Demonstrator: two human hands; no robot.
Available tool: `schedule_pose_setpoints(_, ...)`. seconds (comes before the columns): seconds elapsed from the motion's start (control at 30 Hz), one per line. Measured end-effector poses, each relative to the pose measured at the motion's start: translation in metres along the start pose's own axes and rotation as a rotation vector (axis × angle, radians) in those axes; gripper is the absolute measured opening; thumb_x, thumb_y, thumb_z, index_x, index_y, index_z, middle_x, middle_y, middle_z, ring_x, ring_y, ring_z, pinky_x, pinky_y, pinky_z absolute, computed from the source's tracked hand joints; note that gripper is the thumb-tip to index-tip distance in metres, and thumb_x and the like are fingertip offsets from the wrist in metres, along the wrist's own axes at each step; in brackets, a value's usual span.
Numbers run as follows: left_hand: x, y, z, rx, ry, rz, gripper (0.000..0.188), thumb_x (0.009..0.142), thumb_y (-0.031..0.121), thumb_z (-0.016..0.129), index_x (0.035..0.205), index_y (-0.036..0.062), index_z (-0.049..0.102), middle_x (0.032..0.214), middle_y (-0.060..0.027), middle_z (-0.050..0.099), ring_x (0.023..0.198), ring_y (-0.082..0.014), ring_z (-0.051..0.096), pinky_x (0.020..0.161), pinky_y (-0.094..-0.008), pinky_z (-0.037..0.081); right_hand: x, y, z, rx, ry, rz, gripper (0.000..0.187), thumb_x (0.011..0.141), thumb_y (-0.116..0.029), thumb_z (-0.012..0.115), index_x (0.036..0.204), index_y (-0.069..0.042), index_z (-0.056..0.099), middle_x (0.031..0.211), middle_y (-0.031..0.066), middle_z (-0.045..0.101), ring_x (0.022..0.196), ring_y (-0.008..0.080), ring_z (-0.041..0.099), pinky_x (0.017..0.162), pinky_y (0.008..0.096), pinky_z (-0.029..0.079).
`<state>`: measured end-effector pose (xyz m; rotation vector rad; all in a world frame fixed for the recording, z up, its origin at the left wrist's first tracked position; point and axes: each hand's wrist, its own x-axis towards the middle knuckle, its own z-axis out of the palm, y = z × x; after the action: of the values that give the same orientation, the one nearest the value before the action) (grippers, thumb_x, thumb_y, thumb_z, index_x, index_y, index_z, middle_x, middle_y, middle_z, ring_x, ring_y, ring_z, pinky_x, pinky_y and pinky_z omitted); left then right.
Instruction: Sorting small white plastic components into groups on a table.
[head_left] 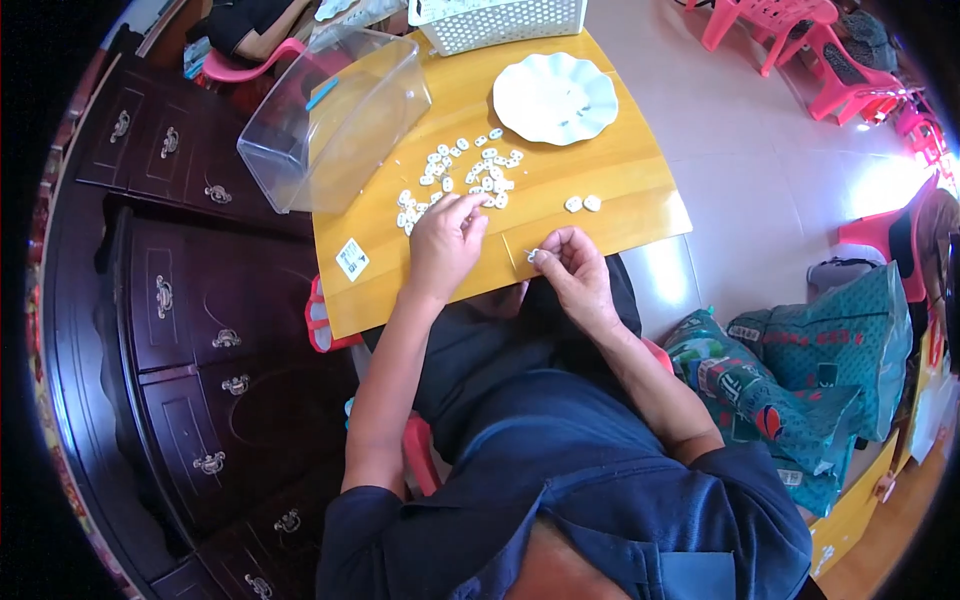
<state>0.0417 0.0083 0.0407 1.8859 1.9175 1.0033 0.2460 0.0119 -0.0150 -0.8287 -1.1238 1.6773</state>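
My right hand (577,277) pinches a small white piece (533,256) between thumb and fingertips, just above the near edge of the yellow wooden table (632,180). Thin prongs or wires seem to stick out of this piece. Stretched over the near side of a loose pile of small white oval pieces (447,184), each with dark holes, is my left hand (447,245). Its thumb and forefinger are apart, and the fingertips reach the nearest pieces. Two joined-looking white pieces (582,204) lie by themselves to the right of the pile.
A white wavy-rimmed plate (520,80) stands at the back right, holding a few small bits. Behind it is a white perforated basket (500,22). A clear plastic bin (345,165) lies at the left, near dark drawers (190,290). Green sacks (820,340) stand on the floor at right.
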Motion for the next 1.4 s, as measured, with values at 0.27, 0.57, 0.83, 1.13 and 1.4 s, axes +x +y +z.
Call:
schedule_pose_setpoints(0.27, 0.017, -0.02, 0.018, 0.269, 0.005, 0.139, 0.018, 0.084, 0.011, 0.074, 0.102, 0.0092, 0.075, 0.089, -0.0095, 0.068, 0.088, -0.0303, 0.066, 0.078, -0.0409, 0.054, 0.002, -0.003, -0.004, 0.02, 0.043, -0.026, 0.01, 0.096, -0.003, 0.066, 0.101, -0.003, 0.058, 0.088, -0.0041, 0.059, 0.077, 0.0029, 0.054, 0.072, 0.0197, 0.047)
schedule_pose_setpoints(0.57, 0.011, -0.011, 0.012, -0.343, -0.074, -0.194, 0.009, 0.095, 0.007, 0.067, 0.099, 0.0021, 0.073, 0.089, -0.0016, 0.071, 0.071, -0.0103, 0.063, 0.065, -0.026, 0.051, 0.001, -0.003, -0.005, 0.032, 0.051, -0.002, 0.01, 0.097, -0.002, 0.066, 0.101, -0.003, 0.057, 0.086, -0.0039, 0.059, 0.076, 0.0032, 0.054, 0.071, 0.0199, 0.048)
schedule_pose_setpoints(0.83, -0.02, 0.012, 0.004, -0.783, -0.143, -0.356, 0.015, 0.097, 0.004, 0.065, 0.111, -0.001, 0.069, 0.087, 0.001, 0.069, 0.072, -0.003, 0.059, 0.065, -0.0201, 0.05, -0.002, -0.008, -0.002, 0.069, -0.026, 0.029, 0.009, 0.099, -0.002, 0.064, 0.103, -0.002, 0.056, 0.091, 0.0001, 0.063, 0.085, 0.0065, 0.061, 0.081, 0.0222, 0.052)
schedule_pose_setpoints(1.13, -0.036, 0.017, 0.011, -0.819, -0.203, -0.376, 0.02, 0.095, 0.0, 0.064, 0.114, -0.001, 0.069, 0.09, 0.0014, 0.068, 0.077, -0.0025, 0.061, 0.07, -0.0201, 0.052, -0.002, 0.001, -0.001, 0.008, -0.015, 0.005, 0.01, 0.096, -0.004, 0.068, 0.099, -0.004, 0.059, 0.085, -0.006, 0.057, 0.076, 0.0014, 0.052, 0.069, 0.0177, 0.045)
schedule_pose_setpoints(1.4, -0.038, 0.021, 0.013, -0.677, -0.188, -0.256, 0.019, 0.093, -0.003, 0.065, 0.111, -0.0023, 0.07, 0.093, -0.0015, 0.071, 0.081, -0.0043, 0.064, 0.074, -0.0209, 0.053, -0.002, 0.003, -0.002, -0.061, -0.004, -0.006, 0.01, 0.094, -0.005, 0.07, 0.097, -0.005, 0.061, 0.081, -0.007, 0.056, 0.072, 0.0006, 0.05, 0.065, 0.0172, 0.044)
